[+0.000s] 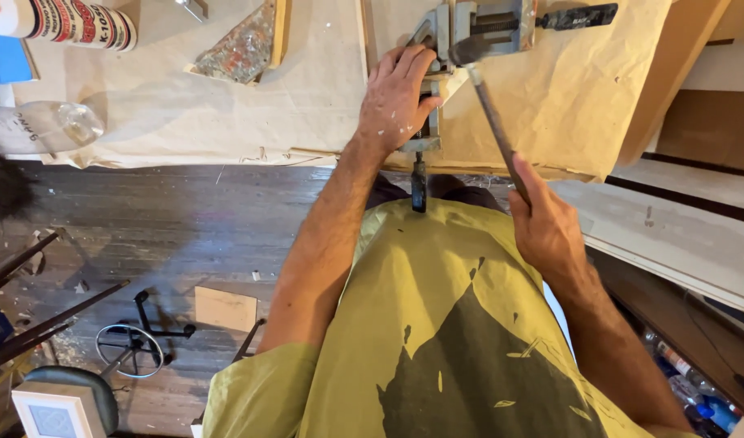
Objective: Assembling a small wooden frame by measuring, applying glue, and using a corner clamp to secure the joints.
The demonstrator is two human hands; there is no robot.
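The left hand (pixel 396 101) lies flat over a grey metal corner clamp (pixel 469 28) on the paper-covered table (pixel 226 122), its fingers (pixel 416 61) spread and pressing down; what sits beneath the palm is hidden. The right hand (pixel 546 227) is closed around the handle of a hammer (pixel 489 113), whose blurred head hangs just beside the clamp. A glue bottle (pixel 72 23) is cut off at the top edge.

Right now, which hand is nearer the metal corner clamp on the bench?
Left. The left hand rests on the corner clamp, fingers over its body. The right hand is back near the bench edge, gripping the hammer handle; only the hammer head reaches the clamp.
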